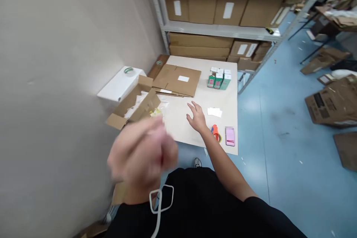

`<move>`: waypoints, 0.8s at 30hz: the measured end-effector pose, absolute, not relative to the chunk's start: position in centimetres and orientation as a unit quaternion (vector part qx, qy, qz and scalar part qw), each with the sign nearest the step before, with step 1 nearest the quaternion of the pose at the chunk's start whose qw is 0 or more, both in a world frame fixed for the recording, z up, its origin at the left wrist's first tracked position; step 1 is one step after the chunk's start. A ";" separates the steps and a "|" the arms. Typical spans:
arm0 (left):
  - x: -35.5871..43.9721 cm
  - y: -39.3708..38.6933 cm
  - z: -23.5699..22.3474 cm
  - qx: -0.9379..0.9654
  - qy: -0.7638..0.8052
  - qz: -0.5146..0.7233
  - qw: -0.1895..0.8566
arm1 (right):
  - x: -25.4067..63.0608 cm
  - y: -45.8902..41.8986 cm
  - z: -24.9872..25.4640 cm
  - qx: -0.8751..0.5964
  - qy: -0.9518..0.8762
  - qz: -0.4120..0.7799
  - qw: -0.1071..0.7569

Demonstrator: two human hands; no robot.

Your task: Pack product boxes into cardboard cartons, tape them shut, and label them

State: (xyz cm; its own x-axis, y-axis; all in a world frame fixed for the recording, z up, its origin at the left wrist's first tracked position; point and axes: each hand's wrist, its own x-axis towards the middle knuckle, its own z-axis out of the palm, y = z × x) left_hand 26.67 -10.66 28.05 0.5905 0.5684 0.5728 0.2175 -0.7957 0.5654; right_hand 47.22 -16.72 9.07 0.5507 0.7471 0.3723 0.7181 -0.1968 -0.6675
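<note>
My left hand point(143, 150) is raised close to the camera at the left, in front of the table's near edge. Motion smears it; its fingers look curled, but whether they hold anything I cannot tell. Over the pale table point(178, 119) my right hand point(197, 117) has its fingers spread, with nothing in them. Small white cards point(214, 112) lie just right of it. Nearer my right forearm are an orange tape dispenser point(214, 131) and a phone with a pink screen point(230, 136). Several green-and-white boxes point(219, 79) stand together farther back.
Flattened cardboard point(178, 78) lies at the back left, beside an open carton point(134, 102) with white contents. A tape roll point(128, 70) sits on a white box point(117, 85) near the wall. Behind the table stands a metal shelf point(217, 28) of cartons. Boxes point(331, 104) lie on the blue floor at right.
</note>
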 end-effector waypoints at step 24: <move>38.1 6.5 -0.6 0.849 0.224 0.049 0.476 | 47.1 -22.6 -13.1 -0.956 0.129 0.213 0.153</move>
State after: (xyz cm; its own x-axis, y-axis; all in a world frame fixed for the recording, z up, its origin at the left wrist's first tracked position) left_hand 38.10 6.51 -0.64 0.8946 0.4275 -0.1302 0.3338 -0.4455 0.8307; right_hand 47.09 -22.63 -13.10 0.8762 -0.1821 -0.4462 -0.3126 -0.9194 -0.2386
